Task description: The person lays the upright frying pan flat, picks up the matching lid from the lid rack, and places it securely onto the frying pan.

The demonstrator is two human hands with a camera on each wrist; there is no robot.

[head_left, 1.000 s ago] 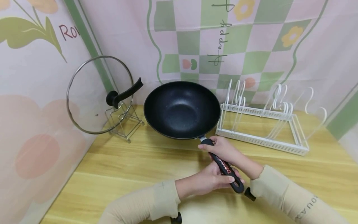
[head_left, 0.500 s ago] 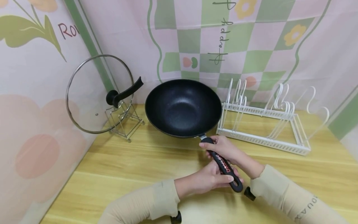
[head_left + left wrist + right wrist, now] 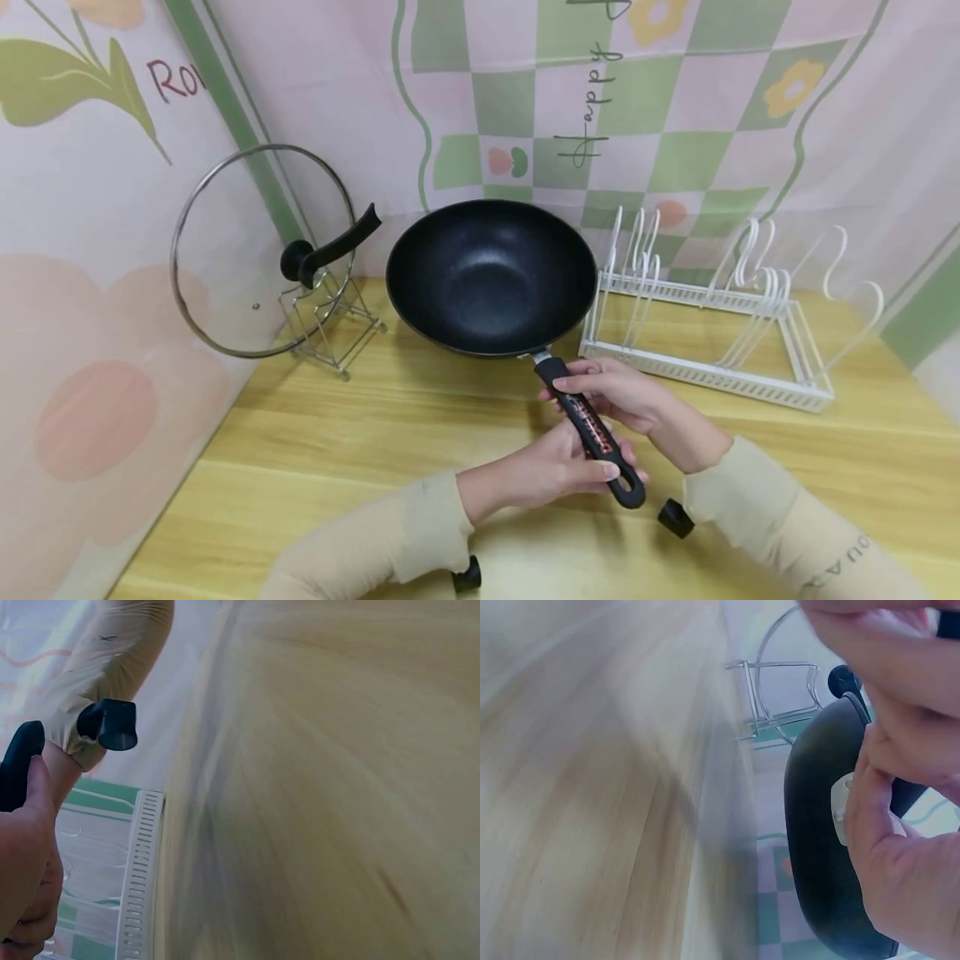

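Note:
A black wok (image 3: 491, 279) with a long black handle (image 3: 587, 421) is held above the table, its dark inside tilted toward me. My left hand (image 3: 543, 471) grips the lower part of the handle from the left, thumb on top near the hanging hole. Closer to the pan, my right hand (image 3: 626, 392) holds the handle from the right, its thumb lying on the upper face. In the right wrist view, the wok's underside (image 3: 817, 832) shows a gap to the tabletop. Most fingers of both hands are hidden beneath the handle in the head view.
At the left, a glass lid (image 3: 225, 275) with a black handle stands upright in a small wire stand (image 3: 337, 358). To the right of the wok is a white rack (image 3: 712, 379) with upright wire dividers. A patterned cloth (image 3: 495, 100) hangs behind the wooden table (image 3: 300, 442).
The wok has risen slightly and tilts a little more toward me. My right hand has eased its hold, its thumb shifting right on the handle. My left hand keeps its hold.

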